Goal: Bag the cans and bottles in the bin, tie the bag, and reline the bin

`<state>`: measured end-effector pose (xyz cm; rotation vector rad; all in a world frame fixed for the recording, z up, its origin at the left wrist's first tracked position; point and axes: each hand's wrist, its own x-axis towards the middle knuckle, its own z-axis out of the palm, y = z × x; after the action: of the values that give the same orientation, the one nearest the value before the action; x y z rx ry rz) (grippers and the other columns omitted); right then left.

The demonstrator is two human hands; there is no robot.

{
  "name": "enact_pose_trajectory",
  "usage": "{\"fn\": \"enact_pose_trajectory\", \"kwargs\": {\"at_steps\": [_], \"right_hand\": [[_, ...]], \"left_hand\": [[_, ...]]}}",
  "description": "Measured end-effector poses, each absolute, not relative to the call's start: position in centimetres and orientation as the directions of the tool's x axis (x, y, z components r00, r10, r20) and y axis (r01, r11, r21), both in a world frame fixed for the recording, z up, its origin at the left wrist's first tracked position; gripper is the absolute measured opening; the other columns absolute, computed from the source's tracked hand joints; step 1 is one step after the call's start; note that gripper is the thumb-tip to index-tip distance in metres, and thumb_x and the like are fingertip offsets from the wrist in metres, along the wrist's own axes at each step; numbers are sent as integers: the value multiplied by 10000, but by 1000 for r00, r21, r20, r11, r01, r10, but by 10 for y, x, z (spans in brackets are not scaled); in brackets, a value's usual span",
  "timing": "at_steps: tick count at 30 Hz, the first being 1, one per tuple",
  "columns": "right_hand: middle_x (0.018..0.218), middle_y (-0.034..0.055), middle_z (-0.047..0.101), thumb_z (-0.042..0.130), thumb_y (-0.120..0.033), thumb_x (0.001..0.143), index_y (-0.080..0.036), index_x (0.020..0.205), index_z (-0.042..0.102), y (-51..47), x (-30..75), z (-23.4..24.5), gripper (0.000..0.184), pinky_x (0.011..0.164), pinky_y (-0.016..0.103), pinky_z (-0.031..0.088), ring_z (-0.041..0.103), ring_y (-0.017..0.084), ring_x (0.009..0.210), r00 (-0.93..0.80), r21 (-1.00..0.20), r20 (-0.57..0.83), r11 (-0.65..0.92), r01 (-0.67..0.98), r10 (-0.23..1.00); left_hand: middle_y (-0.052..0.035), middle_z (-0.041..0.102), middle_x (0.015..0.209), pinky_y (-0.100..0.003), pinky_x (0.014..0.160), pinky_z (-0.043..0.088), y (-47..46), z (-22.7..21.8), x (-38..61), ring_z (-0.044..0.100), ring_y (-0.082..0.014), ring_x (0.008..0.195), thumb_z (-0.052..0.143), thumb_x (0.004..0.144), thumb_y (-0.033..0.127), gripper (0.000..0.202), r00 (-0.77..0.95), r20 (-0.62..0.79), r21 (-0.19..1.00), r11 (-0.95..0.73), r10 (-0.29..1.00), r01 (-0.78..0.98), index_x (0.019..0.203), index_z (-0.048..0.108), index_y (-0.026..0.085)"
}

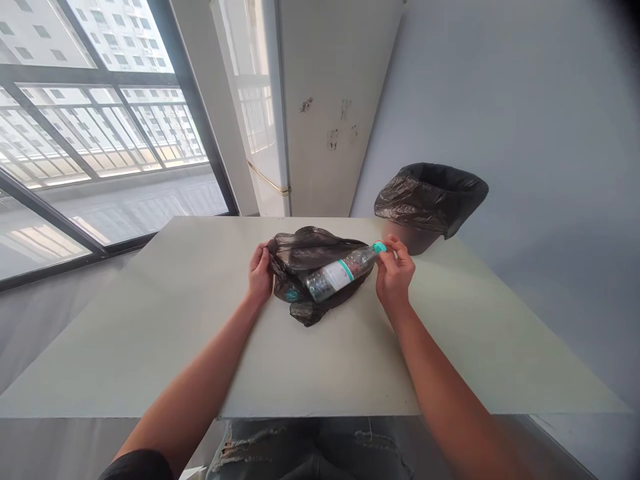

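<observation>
A dark plastic bag (305,253) lies crumpled in the middle of the white table (200,320). My left hand (260,273) grips the bag's left edge with closed fingers. A clear plastic bottle (335,275) with a white and teal label and a teal cap lies across the bag, its bottom end low towards the bag's mouth. My right hand (395,270) pinches the bottle at its cap end. Something teal shows inside the bag near the bottle's bottom.
A bin lined with a dark bag (430,200) stands past the table's far right corner, by the grey wall. A large window is at the left, a white cabinet behind the table. My knees in torn jeans show below the near edge.
</observation>
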<state>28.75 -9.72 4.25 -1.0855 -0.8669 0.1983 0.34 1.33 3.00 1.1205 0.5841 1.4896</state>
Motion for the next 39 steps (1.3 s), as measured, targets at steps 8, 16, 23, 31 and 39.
{"fn": "enact_pose_trajectory", "kwargs": {"at_steps": [8,16,23,31,39], "right_hand": [[1044,105,739,697,-455,864,-222,970,703,-101,298,50,256,837,447,616,716,265,959,656,-878,350,479,-20,669],[951,2,758,829,-359,758,-254,1032,724,-119,257,73,311,777,302,623,725,175,877,482,-701,114,414,-581,869],[1254,-2,688,784,-402,869,-308,1019,781,-134,233,82,177,954,350,611,696,172,1023,395,-703,297,479,-525,869],[1112,54,749,599,-154,1007,-255,1076,751,-138,212,72,195,942,420,548,674,214,1022,-79,-642,708,686,342,702],[1179,65,747,566,-17,959,-195,1115,751,-123,191,44,300,844,410,427,545,243,998,-411,-30,592,528,849,694]], "left_hand": [[-63,668,1360,-382,1015,476,-34,105,-22,587,-278,1236,586,1009,370,296,-42,545,838,-546,837,-7,1260,716,284],[-101,690,1308,-445,987,511,-164,149,24,643,-332,1179,825,826,499,618,514,214,886,-386,831,255,1375,621,300],[-88,716,1250,-408,929,549,-171,143,12,667,-305,1137,778,855,479,575,535,13,867,-275,845,414,1362,601,273],[-56,723,1096,-303,865,547,3,112,-103,700,-198,980,877,765,436,643,-89,381,923,-371,920,105,1279,552,226],[-66,698,1128,-366,915,547,83,14,-162,687,-199,989,889,730,392,618,-264,280,947,-221,923,234,1198,516,241]]}}
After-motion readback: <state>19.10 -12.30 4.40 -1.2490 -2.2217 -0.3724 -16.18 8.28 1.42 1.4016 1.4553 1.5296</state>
